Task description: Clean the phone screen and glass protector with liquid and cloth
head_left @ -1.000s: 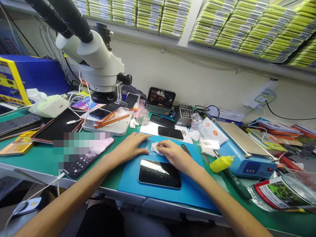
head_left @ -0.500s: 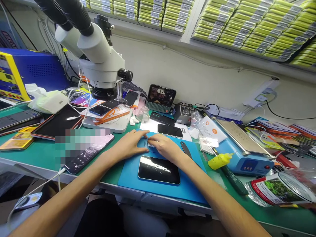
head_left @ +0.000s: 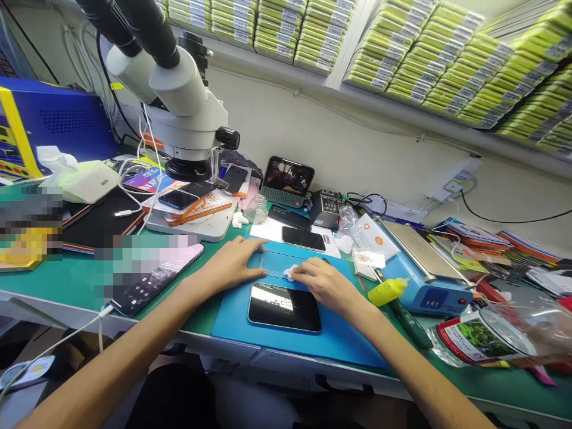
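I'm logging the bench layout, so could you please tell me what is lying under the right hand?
A small white wipe shows at the fingertips of the right hand, pressed on a clear panel on the blue mat. The hand covers the rest of the wipe.

Pixelated patches are masking part of the phone (head_left: 152, 277) near the left hand (head_left: 232, 262) and items at the left edge. The right hand (head_left: 328, 286) is covering most of the white wipe (head_left: 290, 273). Labels on the shelved boxes (head_left: 402, 53) are too small to read.
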### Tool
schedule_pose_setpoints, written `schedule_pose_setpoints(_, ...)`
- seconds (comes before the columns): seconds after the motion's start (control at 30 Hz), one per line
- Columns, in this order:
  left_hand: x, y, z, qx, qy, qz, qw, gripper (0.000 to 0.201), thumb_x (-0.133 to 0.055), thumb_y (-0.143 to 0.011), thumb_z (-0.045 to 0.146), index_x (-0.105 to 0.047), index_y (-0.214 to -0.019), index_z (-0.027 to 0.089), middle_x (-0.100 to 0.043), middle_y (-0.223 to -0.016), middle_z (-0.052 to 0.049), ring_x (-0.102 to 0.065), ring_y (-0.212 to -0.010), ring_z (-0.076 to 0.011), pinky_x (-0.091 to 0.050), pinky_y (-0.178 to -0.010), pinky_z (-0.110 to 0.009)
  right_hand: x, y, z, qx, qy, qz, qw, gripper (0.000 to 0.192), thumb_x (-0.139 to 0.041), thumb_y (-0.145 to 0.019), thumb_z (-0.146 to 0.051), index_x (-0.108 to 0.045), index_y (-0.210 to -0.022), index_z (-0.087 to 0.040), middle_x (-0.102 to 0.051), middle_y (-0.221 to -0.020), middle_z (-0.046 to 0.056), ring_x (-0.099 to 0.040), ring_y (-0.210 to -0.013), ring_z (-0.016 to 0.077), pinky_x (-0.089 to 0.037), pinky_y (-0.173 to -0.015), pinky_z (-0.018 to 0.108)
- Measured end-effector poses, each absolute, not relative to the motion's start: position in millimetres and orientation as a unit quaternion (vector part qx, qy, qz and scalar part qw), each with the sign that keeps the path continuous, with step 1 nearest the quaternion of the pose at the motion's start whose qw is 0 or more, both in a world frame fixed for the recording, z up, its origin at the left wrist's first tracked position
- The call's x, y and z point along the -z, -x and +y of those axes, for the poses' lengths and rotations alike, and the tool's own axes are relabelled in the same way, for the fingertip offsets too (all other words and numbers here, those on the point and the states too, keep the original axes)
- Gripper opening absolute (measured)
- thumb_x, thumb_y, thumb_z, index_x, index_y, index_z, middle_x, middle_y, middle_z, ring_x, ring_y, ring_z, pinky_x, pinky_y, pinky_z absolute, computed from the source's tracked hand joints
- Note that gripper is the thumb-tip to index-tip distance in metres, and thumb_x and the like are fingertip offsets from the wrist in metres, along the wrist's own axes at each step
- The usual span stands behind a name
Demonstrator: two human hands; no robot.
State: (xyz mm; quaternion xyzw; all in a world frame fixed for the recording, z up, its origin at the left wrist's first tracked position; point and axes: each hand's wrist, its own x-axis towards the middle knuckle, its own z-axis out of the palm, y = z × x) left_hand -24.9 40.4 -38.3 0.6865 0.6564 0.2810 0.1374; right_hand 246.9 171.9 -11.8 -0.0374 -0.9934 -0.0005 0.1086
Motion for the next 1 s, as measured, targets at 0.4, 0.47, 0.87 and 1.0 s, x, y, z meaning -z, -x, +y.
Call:
schedule_pose_setpoints(0.4,42,25,40,-0.280,-0.689,0.658,0.118,0.071,-0.077,-0.093,0.047,-0.052,-0.156,0.028,-0.075,-0.135,-0.009,-0.063,-0.124,-0.0361,-0.052,-0.099,-0.046,-17,-269,185,-0.121,0.188,-0.955,0.194,0.028,-0.055,-0.098,-0.016,-0.080,-0.092,-0.026,-0.074,-0.099,0.008,-0.070,-0.090,0.0239,-0.059,-0.082,0.041)
schedule_pose_setpoints(0.47,42,24,38,-0.283,-0.696,0.651,0.109,0.070,-0.076,-0.095,0.046,-0.051,-0.158,0.030,-0.073,-0.140,-0.008,-0.063,-0.126,-0.0355,-0.052,-0.101,-0.045,-19,-271,170,-0.157,0.237,-0.929,0.239,0.031,-0.050,-0.099,-0.016,-0.079,-0.096,-0.026,-0.072,-0.101,0.007,-0.070,-0.092,0.0242,-0.058,-0.082,0.041)
schedule_pose_setpoints(0.87,34,8,20,-0.376,-0.658,0.652,0.033,0.041,-0.041,-0.113,0.044,-0.051,-0.150,0.028,-0.063,-0.144,-0.009,-0.065,-0.124,-0.0277,-0.053,-0.106,-0.045,6,-292,100,-0.419,0.364,-0.756,0.347,0.035,-0.066,-0.101,-0.047,-0.073,-0.125,-0.023,-0.080,-0.113,0.009,-0.076,-0.097,0.0238,-0.062,-0.079,0.034)
schedule_pose_setpoints(1.0,35,2,13,-0.390,-0.659,0.642,0.027,0.030,-0.043,-0.112,0.036,-0.063,-0.133,0.028,-0.069,-0.130,-0.006,-0.065,-0.122,-0.0275,-0.051,-0.107,-0.045,11,-302,96,-0.428,0.368,-0.733,0.380,0.029,-0.076,-0.093,-0.044,-0.076,-0.116,-0.026,-0.079,-0.112,0.007,-0.075,-0.102,0.0251,-0.063,-0.089,0.038)
